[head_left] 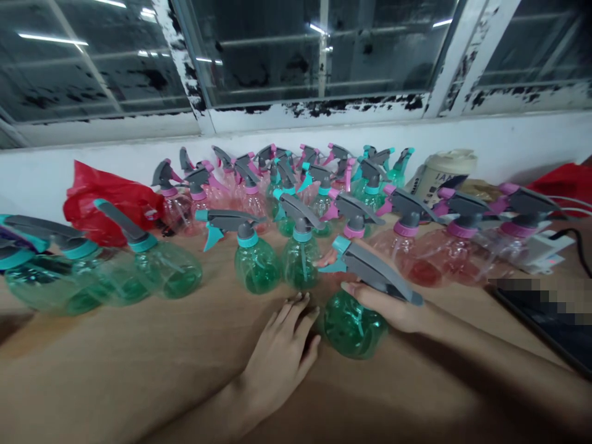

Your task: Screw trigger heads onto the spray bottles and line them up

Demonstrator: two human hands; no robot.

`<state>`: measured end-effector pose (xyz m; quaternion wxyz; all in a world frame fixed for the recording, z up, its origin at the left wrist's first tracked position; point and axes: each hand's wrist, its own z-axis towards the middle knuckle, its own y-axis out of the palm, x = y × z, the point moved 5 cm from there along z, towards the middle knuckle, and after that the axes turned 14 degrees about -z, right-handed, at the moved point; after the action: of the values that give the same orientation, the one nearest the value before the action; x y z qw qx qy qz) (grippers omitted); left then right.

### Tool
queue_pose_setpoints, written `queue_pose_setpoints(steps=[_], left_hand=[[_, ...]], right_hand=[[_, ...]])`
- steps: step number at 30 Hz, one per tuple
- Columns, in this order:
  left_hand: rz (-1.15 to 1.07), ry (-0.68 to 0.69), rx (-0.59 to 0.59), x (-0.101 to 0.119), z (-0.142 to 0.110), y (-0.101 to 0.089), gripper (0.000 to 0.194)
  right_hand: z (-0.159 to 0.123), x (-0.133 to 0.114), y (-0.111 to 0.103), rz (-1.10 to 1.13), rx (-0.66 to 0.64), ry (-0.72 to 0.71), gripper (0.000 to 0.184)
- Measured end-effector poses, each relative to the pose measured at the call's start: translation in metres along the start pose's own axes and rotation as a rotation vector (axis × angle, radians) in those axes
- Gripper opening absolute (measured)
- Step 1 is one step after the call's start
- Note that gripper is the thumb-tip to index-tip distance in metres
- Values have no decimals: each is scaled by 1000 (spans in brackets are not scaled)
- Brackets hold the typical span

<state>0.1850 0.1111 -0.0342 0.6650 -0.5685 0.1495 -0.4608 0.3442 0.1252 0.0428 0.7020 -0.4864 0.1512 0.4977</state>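
Note:
My right hand point(393, 305) grips a green spray bottle point(354, 330) around its neck, under the grey and turquoise trigger head. The bottle is at or just above the table; I cannot tell which. My left hand point(284, 348) lies palm down on the table to the left of it, fingers spread and holding nothing. Just beyond the left fingertips stand two more green spray bottles, a rounder one point(256, 268) and a narrower one point(301, 262). Further left, a tilted-looking green spray bottle point(169, 268) stands beside others like it.
Many pink spray bottles point(409, 250) and green ones crowd the back of the wooden table point(185, 364). A red plastic bag point(106, 200) is at the left, a white tub point(444, 172) at the back right. A dark flat device point(541, 320) lies at the right edge. Windows rise behind.

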Motion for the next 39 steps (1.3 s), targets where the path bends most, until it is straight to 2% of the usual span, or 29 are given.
queue_pose_setpoints(steps=[5, 10, 14, 18, 25, 31, 39], left_hand=[[5, -12, -11, -1, 0, 1, 37], [1, -29, -17, -2, 0, 1, 39], [-18, -32, 4, -1, 1, -1, 36], [-29, -29, 12, 0, 1, -1, 34], [-13, -45, -6, -3, -1, 2, 35], [-18, -57, -38, -1, 1, 0, 36], [-14, -42, -17, 0, 1, 0, 35]], right_hand=[[-3, 7, 5, 92, -46, 19, 39], [-2, 3, 3, 77, -14, 51, 20], [0, 0, 1, 49, 7, 79, 19], [-1, -3, -1, -9, 32, 42, 15], [-1, -10, -6, -116, 45, 55, 19], [0, -5, -3, -66, 44, 26, 16], [-7, 0, -2, -13, 75, 34, 25]])
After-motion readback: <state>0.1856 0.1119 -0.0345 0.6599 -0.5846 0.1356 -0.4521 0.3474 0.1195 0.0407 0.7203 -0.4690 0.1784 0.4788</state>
